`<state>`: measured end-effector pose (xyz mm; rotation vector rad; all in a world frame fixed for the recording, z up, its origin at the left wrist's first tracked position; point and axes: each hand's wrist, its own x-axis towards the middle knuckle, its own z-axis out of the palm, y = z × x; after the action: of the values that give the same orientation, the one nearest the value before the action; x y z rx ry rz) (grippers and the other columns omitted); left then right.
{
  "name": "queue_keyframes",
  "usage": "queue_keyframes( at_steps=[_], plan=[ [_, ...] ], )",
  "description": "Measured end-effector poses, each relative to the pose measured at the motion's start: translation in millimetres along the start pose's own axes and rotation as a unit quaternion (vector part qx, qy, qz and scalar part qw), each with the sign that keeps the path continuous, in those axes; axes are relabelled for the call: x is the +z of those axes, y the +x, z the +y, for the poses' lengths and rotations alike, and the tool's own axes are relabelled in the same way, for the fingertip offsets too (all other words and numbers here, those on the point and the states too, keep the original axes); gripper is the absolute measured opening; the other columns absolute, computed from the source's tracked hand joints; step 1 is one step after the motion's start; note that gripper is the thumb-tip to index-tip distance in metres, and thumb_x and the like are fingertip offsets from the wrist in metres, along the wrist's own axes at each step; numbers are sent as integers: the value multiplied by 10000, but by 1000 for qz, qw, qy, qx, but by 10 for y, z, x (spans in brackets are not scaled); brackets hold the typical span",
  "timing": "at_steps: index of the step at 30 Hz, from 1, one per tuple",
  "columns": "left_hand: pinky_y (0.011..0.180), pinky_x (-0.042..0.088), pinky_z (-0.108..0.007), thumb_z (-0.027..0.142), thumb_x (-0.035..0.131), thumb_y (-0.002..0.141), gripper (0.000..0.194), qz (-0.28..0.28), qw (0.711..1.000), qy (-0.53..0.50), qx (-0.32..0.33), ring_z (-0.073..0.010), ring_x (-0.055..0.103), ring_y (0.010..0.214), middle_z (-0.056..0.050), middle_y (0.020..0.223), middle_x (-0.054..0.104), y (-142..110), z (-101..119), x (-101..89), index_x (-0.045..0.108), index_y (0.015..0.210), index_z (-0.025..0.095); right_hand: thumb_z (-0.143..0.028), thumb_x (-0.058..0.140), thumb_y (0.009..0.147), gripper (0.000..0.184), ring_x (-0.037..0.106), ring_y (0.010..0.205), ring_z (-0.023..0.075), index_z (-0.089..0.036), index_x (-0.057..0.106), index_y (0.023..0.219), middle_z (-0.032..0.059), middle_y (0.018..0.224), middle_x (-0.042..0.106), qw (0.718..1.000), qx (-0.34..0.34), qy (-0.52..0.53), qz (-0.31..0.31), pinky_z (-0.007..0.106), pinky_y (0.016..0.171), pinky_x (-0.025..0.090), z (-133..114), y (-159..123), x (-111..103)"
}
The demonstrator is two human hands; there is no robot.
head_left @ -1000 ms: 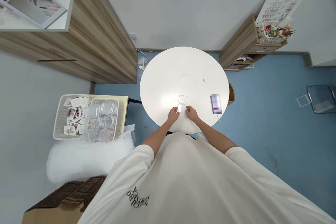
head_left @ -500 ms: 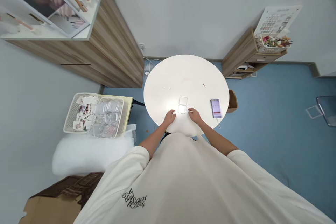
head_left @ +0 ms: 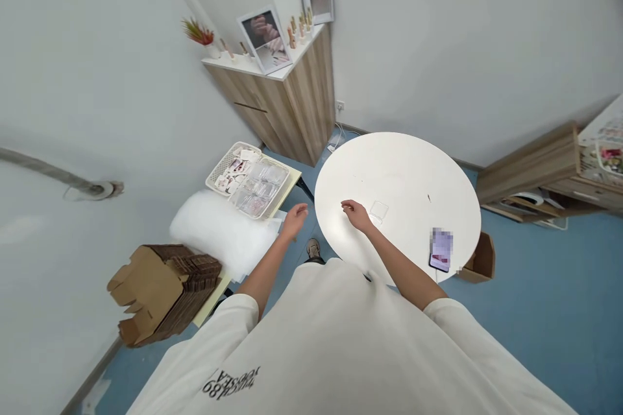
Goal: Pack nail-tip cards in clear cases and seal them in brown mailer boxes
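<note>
A clear plastic case (head_left: 379, 209) lies on the white round table (head_left: 396, 155), a little in from the middle towards the left edge. From where I stand, the right hand (head_left: 357, 215) is just beside it, on its left side, with the forearm passing close by its near part. That hand's fingers curve loosely, apart from the thumb, with nothing visible in them; the case is outside its grip. I can't tell whether wrist and case touch.

The left hand (head_left: 294, 219) hangs past the table's left edge, its fingers half bent and no object showing between them, well apart from the case.

A phone (head_left: 440, 249) lies by the table's near right edge, and a small dark sliver (head_left: 429, 198) sits farther in. On the yellow side table (head_left: 295, 175), near its far end, clear boxes (head_left: 265, 181) and printed cards (head_left: 238, 165) fill white baskets (head_left: 213, 179); a white roll (head_left: 214, 227) and folded cardboard (head_left: 160, 292) come nearer.
</note>
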<state>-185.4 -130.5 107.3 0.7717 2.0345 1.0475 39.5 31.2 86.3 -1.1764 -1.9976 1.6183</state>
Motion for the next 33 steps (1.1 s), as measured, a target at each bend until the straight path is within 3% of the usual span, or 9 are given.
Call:
queue_keyframes(
  at_steps=[7,15,20,26,33],
  plan=[
    [1093,487,-436,263,599,874,314,92,995,-48,-2,-257,652,1213,-108,1270,699,310,-285,-983,689,1168,200,-296,496,924,307,678,1046,205,-253,699,1150,43,1142,735,993,-76,-33,-84,378,968,522,-527,521,848],
    [1074,497,-396,218,597,868,311,137,989,-45,9,-223,676,1157,-94,1249,708,809,-699,-2165,681,1166,195,-301,520,934,275,687,1010,202,-242,710,1124,41,1096,750,979,-103,-73,-158,350,931,525,-1190,1144,2070],
    [1077,490,-374,229,586,891,330,158,987,1,-7,-214,667,1173,-90,1285,694,1150,-963,-2787,662,1211,204,-276,522,924,259,676,992,189,-238,718,1089,35,1090,749,975,-111,-82,-176,349,945,509,-1603,1485,2663],
    [1098,466,-405,233,602,881,393,165,983,79,-26,-261,640,1215,-107,1322,681,1523,-1254,-3205,649,1270,191,-265,502,919,284,663,985,189,-239,715,1106,33,1106,738,970,-108,-108,-189,326,905,505,-1846,1809,3019],
    [1148,391,-474,239,600,898,427,195,966,170,-6,-342,547,1325,-154,1379,638,2053,-1481,-3401,634,1316,162,-226,496,913,276,665,980,202,-232,713,1083,44,1111,734,966,-95,-126,-204,339,903,508,-2019,2062,3239]
  ],
)
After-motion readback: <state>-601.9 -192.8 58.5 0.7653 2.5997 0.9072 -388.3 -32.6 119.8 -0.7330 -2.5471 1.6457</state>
